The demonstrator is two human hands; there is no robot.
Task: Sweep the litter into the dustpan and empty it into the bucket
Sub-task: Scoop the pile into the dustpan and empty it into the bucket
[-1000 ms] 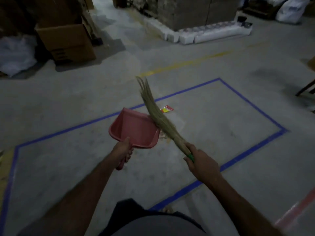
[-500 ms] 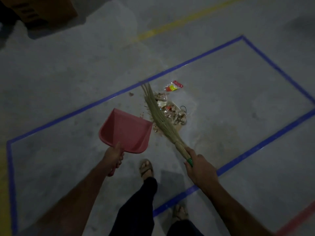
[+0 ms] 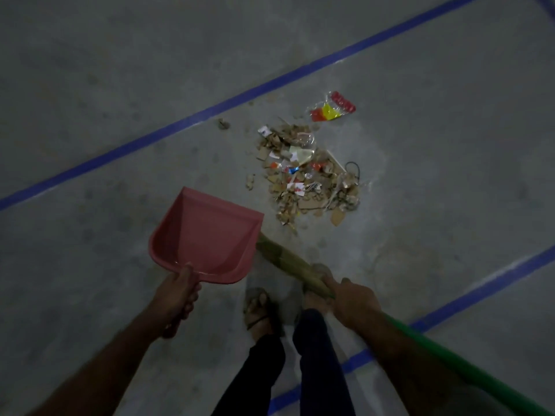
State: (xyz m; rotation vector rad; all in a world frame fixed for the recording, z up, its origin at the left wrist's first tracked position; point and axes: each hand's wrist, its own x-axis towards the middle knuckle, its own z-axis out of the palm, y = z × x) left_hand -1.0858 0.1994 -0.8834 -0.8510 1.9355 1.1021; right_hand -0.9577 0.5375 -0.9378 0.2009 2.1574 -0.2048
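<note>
Where blue tape (image 3: 192, 118) borders it, litter (image 3: 306, 172) lies beyond sandalled feet (image 3: 259, 307).

The person's forearms were bare, with no sleeves, watch or bands showing down to the left hand (image 3: 175, 292) and the right hand (image 3: 356, 303). Both legs wore dark trousers (image 3: 315, 367), black or deep navy in the dim light. The feet were in open sandals (image 3: 259, 310) with dark straps crossing bare toes.
</note>
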